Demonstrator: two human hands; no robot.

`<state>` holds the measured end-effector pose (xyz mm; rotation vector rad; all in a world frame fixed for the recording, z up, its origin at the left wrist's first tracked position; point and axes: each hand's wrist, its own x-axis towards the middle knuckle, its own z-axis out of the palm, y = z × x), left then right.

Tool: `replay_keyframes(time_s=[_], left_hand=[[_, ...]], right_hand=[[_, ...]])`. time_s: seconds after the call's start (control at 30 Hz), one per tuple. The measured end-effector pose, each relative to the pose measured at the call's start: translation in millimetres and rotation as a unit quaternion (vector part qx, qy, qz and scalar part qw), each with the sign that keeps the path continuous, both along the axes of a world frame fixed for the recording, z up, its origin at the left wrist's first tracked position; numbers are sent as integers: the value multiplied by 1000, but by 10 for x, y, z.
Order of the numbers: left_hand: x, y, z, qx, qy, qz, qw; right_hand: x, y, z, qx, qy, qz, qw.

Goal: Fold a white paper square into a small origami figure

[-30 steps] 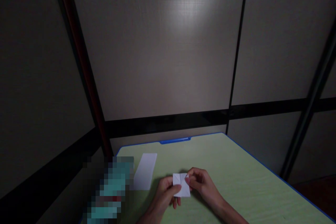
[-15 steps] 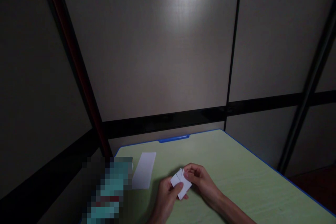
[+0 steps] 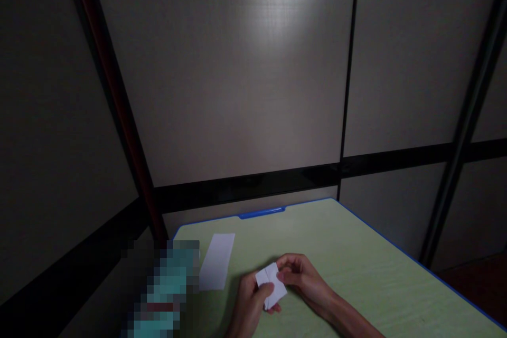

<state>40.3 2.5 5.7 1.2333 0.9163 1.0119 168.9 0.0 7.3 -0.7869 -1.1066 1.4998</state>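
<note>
A small square of folded white paper (image 3: 276, 289) is held between my two hands, tilted above the table. My left hand (image 3: 253, 298) grips its lower left side, the thumb flat on top and fingertips showing underneath. My right hand (image 3: 301, 276) pinches the upper right edge between thumb and bent fingers. Fold lines run across the paper's upper part. Left of my hands, a white paper strip (image 3: 217, 262) lies flat on the table.
The light green table (image 3: 356, 274) has a blue rim with a raised blue pen ledge (image 3: 262, 213) at the far edge. A blurred-out teal object (image 3: 164, 288) stands at the left side. Cabinet panels (image 3: 245, 74) with a dark band rise behind.
The folded paper has turned slightly, and its upper folds look more closed. Both hands keep their hold; the whole view has shifted a little.
</note>
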Motion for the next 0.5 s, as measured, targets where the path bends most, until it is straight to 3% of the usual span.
replay_keyframes(time_s=[0.3, 0.5], left_hand=[[5, 1, 21, -28, 19, -17, 999], [-11, 35, -53, -38, 31, -43, 998]], right_hand=[[33, 25, 11, 5, -46, 21, 999], [84, 45, 50, 23, -78, 31, 996]])
